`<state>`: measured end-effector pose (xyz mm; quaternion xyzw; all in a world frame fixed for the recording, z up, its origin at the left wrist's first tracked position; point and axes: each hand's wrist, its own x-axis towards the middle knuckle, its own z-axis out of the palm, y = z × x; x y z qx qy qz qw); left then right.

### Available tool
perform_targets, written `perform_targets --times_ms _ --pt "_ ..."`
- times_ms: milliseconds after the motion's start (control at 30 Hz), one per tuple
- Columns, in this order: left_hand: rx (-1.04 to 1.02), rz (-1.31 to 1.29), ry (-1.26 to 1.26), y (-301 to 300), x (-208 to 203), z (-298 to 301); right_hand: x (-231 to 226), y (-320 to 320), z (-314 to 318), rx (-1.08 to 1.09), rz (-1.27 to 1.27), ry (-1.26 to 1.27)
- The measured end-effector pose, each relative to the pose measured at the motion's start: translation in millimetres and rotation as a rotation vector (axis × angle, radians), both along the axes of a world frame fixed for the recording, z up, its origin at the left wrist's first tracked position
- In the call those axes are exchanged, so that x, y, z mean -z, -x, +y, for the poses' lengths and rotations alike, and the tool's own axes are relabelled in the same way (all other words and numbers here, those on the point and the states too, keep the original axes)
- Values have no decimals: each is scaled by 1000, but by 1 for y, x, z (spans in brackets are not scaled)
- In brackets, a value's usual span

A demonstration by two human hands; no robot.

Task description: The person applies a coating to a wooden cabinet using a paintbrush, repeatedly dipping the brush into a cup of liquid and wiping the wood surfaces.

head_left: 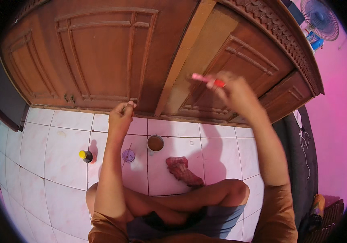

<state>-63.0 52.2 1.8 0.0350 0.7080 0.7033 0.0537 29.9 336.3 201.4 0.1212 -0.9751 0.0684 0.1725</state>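
Note:
My right hand (233, 94) is raised before the right part of the wooden cabinet (105, 52). It is closed around a short pink-and-red stick (206, 78), smeared by motion, so its exact kind does not show. Lower and to the left, my left hand (121, 115) is held close to the bottom of a carved cabinet door. Its fingers are pinched together; whatever lies between them is too small to make out. I cannot tell whether these fingertips touch the door.
On the white tiles stand a dark bottle with a yellow cap (85, 156) and a mug of brown liquid (155, 143). A purple round lid (128, 156) with a thin stick and a crumpled reddish cloth (184, 171) lie nearby. My crossed legs (169, 200) are in front.

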Motion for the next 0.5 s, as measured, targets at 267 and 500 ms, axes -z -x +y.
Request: perform_targets --times_ms 267,500 --pt "14 7 -46 2 -1 2 -121 -30 -8 -3 333 -119" --pt "15 13 -64 1 -1 -4 37 -30 -30 -4 -112 31"
